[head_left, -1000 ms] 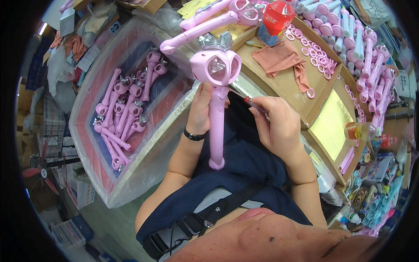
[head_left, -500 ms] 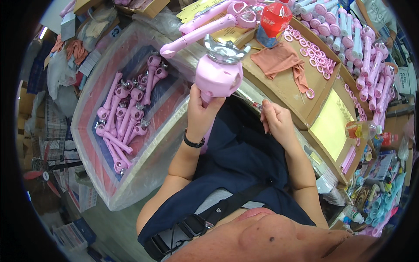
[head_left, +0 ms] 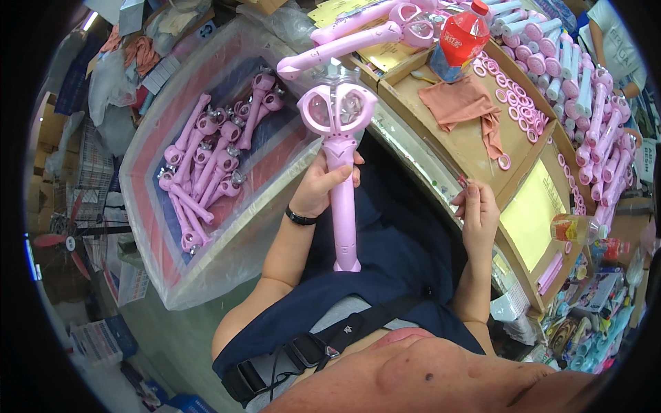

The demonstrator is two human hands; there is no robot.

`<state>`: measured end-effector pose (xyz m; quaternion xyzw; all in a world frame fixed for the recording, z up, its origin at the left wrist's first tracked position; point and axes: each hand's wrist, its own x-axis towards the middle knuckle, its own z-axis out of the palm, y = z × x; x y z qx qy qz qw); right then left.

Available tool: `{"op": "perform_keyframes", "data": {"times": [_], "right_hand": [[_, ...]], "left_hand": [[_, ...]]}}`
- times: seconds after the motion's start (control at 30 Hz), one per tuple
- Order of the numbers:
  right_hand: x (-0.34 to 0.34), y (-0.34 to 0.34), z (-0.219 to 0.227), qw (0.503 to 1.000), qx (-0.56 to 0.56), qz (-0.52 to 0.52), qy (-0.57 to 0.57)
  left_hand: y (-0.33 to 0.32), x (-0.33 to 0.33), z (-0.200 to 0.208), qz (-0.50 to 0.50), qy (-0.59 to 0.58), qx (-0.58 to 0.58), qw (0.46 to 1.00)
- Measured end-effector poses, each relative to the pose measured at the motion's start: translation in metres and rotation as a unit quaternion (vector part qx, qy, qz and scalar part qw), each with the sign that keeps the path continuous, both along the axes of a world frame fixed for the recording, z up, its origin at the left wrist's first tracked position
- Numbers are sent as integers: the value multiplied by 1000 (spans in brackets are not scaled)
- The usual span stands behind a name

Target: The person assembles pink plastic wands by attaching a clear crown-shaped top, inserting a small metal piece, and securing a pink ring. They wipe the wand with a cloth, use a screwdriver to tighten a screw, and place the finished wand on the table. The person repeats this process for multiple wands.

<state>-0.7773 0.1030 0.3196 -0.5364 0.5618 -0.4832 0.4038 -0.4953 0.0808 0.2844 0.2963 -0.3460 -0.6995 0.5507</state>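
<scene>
My left hand [head_left: 323,182] is wrapped round the handle of a pink toy wand [head_left: 343,210], held upright in front of my dark apron. The wand's round head has clear windows in a pink frame, and a silvery crown tops it. Over the narrow table edge [head_left: 430,175], where small coloured bits lie, hovers my right hand [head_left: 477,206]. Its thumb and fingertips are pinched together, with a tiny reddish speck by them that is too small to name. Two more pink wands [head_left: 344,48] lie crosswise just beyond the held one.
Left of me, a plastic-lined bin [head_left: 258,199] holds several pink wands. On the right, a cardboard tray [head_left: 475,168] carries pink rings [head_left: 522,113], an orange cloth [head_left: 458,103] and a yellow sheet [head_left: 533,213]. A red-labelled bottle [head_left: 465,38] stands at its far end. Another person [head_left: 613,41] is at far right.
The wand has turned and come down, so its windowed head and whole handle now show. My right hand has moved right and lower along the table edge, its fingertips pinched.
</scene>
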Motion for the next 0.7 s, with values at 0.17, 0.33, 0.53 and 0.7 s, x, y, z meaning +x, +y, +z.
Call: {"op": "perform_keyframes", "data": {"times": [0.17,0.33,0.53,0.7], "right_hand": [[-9,-8,-8,997,-42,-46,38],[-18,-11,-7,996,-51,-71,-9],[30,-36,7,977,2,2,-215],[79,-72,13,917,2,112,-383]], "left_hand": [[4,-7,16,2,-54,22,998],[5,-13,28,9,-71,25,997],[3,-25,30,-42,-69,7,997],[7,-38,38,-52,-86,-11,995]]}}
